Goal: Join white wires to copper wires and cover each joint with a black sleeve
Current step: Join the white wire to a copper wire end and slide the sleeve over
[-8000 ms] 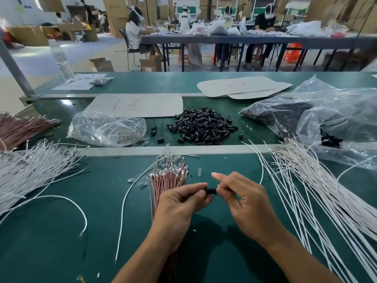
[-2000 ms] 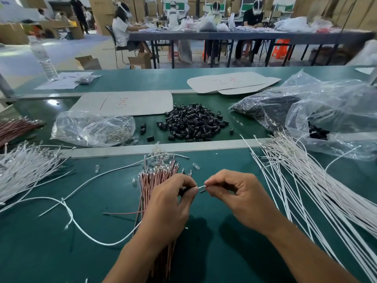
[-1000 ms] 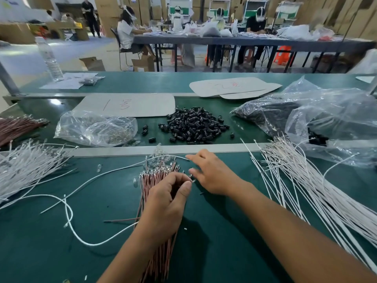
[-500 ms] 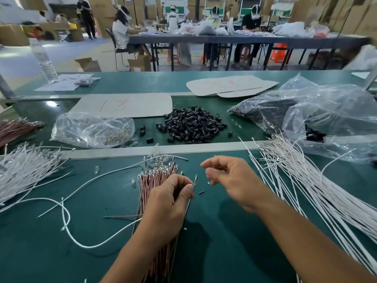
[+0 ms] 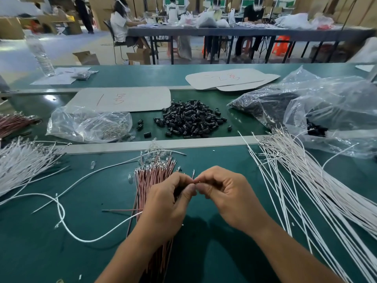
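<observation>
- The left hand (image 5: 167, 203), just below the centre of the frame, had its fingers curled and pinched a thin metal-tipped wire (image 5: 193, 174), whose shiny tip stuck up between the two hands.
- The right hand (image 5: 226, 199) met it fingertip to fingertip, thumb and forefinger pinched narrowly on the same wire; the fingers hid the wire's sheath colour.
- A thick bundle of reddish copper wires with glinting metal ends (image 5: 155, 176) lay under the left hand, running towards the bottom edge.
- Long, smooth white wires (image 5: 306, 180) fanned across the right of the frame; another sheaf of white wires (image 5: 20, 164) lay at the left edge.
- One loose white wire (image 5: 63, 217) curled over the matte green table mat (image 5: 61, 252) at lower left.
- A heap of short, glossy black tubular sleeves (image 5: 189, 119) sat above the centre, beyond a pale strip.
- To its left lay a crinkled clear plastic bag of small metal pieces (image 5: 89, 125); to its right, a large crumpled clear bag with dark contents (image 5: 326, 111).
- A flat grey cardboard sheet with red marks (image 5: 122, 99) lay behind the small bag.
</observation>
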A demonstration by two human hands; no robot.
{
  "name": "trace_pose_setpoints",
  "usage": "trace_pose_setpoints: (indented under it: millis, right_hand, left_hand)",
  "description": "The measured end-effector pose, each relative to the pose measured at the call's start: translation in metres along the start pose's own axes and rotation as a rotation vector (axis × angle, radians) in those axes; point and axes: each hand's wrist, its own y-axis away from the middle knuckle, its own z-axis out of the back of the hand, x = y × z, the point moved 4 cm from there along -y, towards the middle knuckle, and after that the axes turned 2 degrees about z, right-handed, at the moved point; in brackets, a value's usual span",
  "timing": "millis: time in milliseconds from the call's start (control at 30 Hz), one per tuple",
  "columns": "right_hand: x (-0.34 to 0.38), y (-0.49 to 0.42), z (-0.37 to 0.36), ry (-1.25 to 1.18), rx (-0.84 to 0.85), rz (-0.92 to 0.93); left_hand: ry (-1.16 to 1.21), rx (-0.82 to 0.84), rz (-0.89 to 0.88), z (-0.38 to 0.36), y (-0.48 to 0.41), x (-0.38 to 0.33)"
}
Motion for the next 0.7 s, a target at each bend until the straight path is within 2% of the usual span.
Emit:
trace_pose_setpoints:
  millis: [100,267,400,500,700]
  right_hand:
    - [0.001,0.0,0.004,0.053,-0.048,0.004]
    - [0.003,0.004,-0.002,0.109,-0.011,0.069]
    - [0.005,0.003,0.01,0.091,-0.078,0.063]
    - [0.003,0.0,0.02,-0.004,-0.157,0.033]
    - [0.003,0.004,0.005,-0.169,-0.107,0.038]
  left_hand:
    - [0.021,-0.054,-0.011,0.001,0.0,0.0]
    - [-0.058,-0.106,-0.074,-0.001,-0.002,-0.004]
    - [0.036,-0.096,0.005,0.0,-0.001,0.001]
    - [0.051,-0.039,0.03,-0.003,0.0,0.001]
    - [0.093,-0.009,0.028,-0.005,0.001,0.0]
